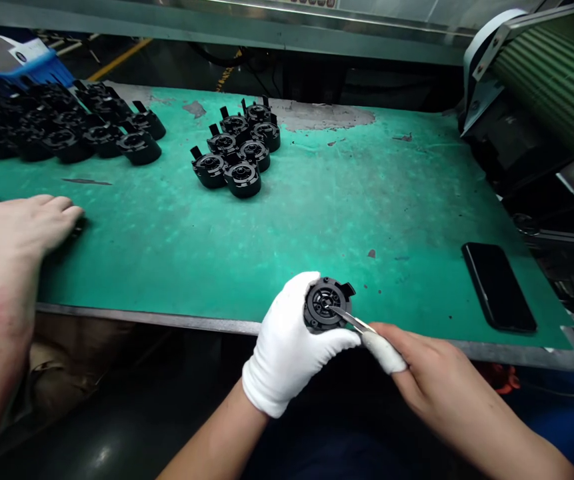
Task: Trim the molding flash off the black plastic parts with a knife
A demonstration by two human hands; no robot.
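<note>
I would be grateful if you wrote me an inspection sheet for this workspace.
Surface: green mat, with a worn grey patch at its far side.
Job's things: black part; metal tool, tip at the part's middle.
Clutter: phone on the right; cluster of similar parts, larger group farther left.
Hands: gloved left hand grips the part; right hand, thumb covered, holds the tool.
Cables: apparent dark cable beyond the mat.
Surroundings: another person's hand at left; green-ribbed machine at right.
</note>
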